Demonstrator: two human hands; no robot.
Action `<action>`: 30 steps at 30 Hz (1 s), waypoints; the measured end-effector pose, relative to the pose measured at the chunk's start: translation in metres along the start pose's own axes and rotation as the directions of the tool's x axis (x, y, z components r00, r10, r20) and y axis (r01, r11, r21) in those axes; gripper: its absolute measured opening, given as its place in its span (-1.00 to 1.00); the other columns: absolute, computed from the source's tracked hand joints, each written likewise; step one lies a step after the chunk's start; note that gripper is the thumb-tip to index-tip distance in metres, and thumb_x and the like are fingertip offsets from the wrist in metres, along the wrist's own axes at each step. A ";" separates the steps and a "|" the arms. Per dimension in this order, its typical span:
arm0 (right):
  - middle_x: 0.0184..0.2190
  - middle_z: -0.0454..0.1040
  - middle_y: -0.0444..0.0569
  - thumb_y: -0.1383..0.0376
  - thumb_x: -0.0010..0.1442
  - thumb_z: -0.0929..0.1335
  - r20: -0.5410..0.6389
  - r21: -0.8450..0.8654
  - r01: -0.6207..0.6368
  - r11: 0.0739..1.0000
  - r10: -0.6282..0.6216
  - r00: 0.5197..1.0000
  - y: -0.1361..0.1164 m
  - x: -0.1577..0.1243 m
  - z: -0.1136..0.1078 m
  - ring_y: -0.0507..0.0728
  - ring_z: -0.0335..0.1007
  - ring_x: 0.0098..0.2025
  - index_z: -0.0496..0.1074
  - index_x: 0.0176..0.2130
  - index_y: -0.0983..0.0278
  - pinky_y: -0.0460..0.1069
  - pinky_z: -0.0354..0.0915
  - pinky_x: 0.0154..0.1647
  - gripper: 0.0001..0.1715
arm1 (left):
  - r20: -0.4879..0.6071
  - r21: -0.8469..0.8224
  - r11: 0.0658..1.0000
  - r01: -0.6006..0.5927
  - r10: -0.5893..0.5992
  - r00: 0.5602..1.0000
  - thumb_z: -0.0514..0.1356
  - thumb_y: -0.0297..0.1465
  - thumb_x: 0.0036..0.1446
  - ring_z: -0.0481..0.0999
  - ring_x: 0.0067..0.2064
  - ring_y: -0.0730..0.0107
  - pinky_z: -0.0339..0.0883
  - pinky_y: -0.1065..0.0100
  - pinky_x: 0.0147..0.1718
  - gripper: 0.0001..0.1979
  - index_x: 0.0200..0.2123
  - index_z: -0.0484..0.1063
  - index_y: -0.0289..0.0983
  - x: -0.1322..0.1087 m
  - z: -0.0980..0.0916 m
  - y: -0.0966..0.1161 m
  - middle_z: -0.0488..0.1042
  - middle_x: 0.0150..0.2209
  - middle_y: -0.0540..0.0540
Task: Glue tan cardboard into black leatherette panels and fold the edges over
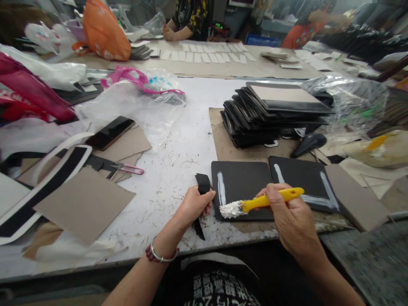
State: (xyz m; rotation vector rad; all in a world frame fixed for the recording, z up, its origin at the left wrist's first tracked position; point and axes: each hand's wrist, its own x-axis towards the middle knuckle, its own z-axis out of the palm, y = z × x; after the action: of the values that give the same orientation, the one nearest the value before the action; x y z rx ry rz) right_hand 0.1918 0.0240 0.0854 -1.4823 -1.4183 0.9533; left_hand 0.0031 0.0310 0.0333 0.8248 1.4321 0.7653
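My right hand (287, 216) is closed on a yellow-handled brush (270, 199) whose white, glue-laden bristles rest on the near left part of a black panel (245, 182). A white glue stripe runs down that panel's left edge. My left hand (193, 206) pinches a black strip (203, 185) that folds over and hangs past the table edge, just left of the panel. A second black panel (302, 178) with white glue stripes lies to the right.
A stack of black panels (274, 112) sits behind on brown card. A phone (110, 132), pink snips (129, 169), cardboard sheets (84, 204) and plastic bags lie to the left. Other people work at the far side of the table.
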 end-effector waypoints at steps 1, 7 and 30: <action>-0.43 0.37 -0.08 0.04 0.20 0.27 0.000 0.047 -0.021 0.999 0.021 1.000 0.005 0.001 0.000 0.04 0.34 -0.45 0.36 -0.39 0.26 -0.07 0.34 -0.41 -0.65 | 0.001 0.002 1.000 -0.007 0.007 1.000 0.11 -0.45 0.05 0.18 -0.75 0.60 0.05 0.55 -0.78 -0.72 -0.68 0.21 -0.27 0.000 0.000 0.000 0.21 -0.77 0.10; -0.42 0.39 -0.06 0.04 0.15 0.32 -0.091 0.095 -0.055 0.994 0.064 0.994 0.026 0.004 -0.012 0.07 0.36 -0.45 0.37 -0.41 0.24 -0.05 0.38 -0.47 -0.68 | 0.007 0.018 0.999 -0.030 0.030 1.000 0.12 -0.44 0.02 0.18 -0.75 0.59 0.06 0.54 -0.79 -0.77 -0.64 0.21 -0.26 0.000 0.001 -0.001 0.21 -0.77 0.11; -0.46 0.41 -0.04 -0.04 0.14 0.29 -0.388 -0.097 0.032 0.995 -0.068 0.919 0.031 0.028 -0.097 0.08 0.39 -0.46 0.36 -0.40 0.28 0.01 0.41 -0.38 -0.57 | -0.002 0.069 0.997 -0.024 0.024 1.000 0.20 -0.12 -0.20 0.18 -0.74 0.57 0.07 0.49 -0.76 -0.65 -0.65 0.20 -0.25 -0.001 0.000 -0.003 0.23 -0.77 0.09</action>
State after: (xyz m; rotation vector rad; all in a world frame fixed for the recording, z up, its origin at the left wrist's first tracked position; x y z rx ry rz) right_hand 0.2955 0.0449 0.0907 -1.5886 -1.2077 0.5260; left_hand 0.0026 0.0284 0.0317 0.8956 1.4601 0.7388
